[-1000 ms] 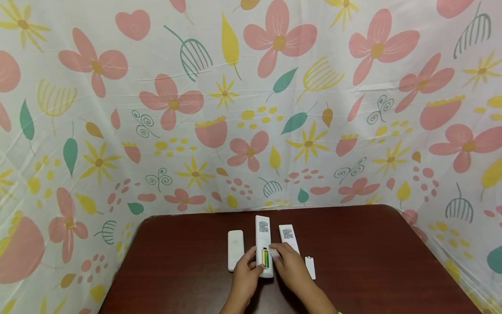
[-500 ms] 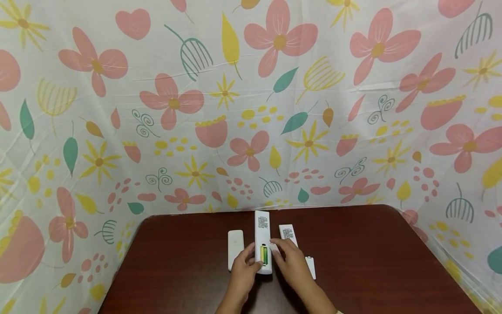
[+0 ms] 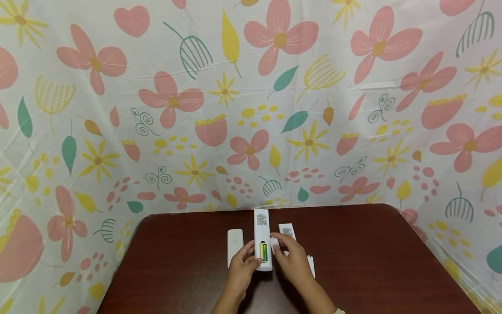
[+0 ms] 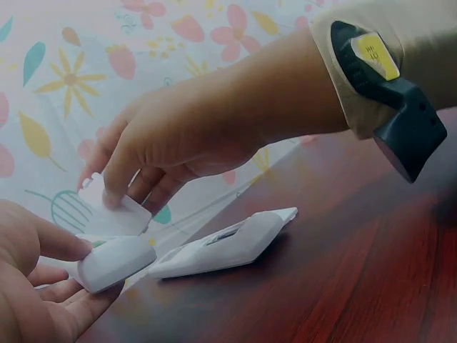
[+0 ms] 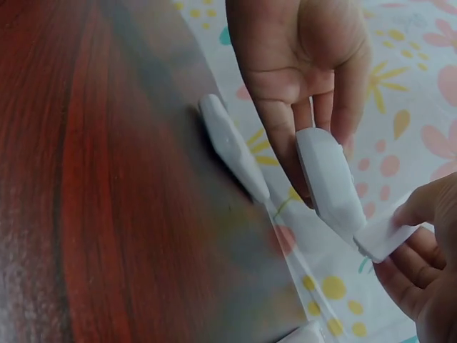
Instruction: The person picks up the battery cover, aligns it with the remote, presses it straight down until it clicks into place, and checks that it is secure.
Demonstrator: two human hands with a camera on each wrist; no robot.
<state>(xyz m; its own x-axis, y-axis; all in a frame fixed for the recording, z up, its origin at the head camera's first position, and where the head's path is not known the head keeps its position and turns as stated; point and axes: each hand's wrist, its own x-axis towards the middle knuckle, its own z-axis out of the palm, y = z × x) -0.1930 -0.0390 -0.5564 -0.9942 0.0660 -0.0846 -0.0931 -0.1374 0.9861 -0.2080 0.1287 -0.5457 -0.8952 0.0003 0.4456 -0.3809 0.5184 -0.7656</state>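
My left hand [image 3: 241, 267] grips the sides of a white remote control [image 3: 262, 231] above the table, its back turned up. Two green-and-yellow batteries [image 3: 263, 251] lie in its uncovered compartment. Just to the right, my right hand [image 3: 293, 261] pinches a small white battery cover [image 5: 385, 234] between thumb and fingers. In the right wrist view the cover is close to the remote's side; whether they touch I cannot tell. The left wrist view shows the cover [image 4: 118, 214] held tilted, with small tabs on its upper edge.
A white remote [image 3: 235, 242] lies on the dark red-brown table [image 3: 180, 257] at left. Another remote [image 3: 287, 228], partly behind my right hand, lies back-up at right. Near it is a second battery cover [image 3: 311, 264]. Floral cloth [image 3: 251, 109] hangs behind the table.
The held remote has shifted slightly up and away from me in the head view. Both hands moved along with it, the right hand still pinching the cover beside it.
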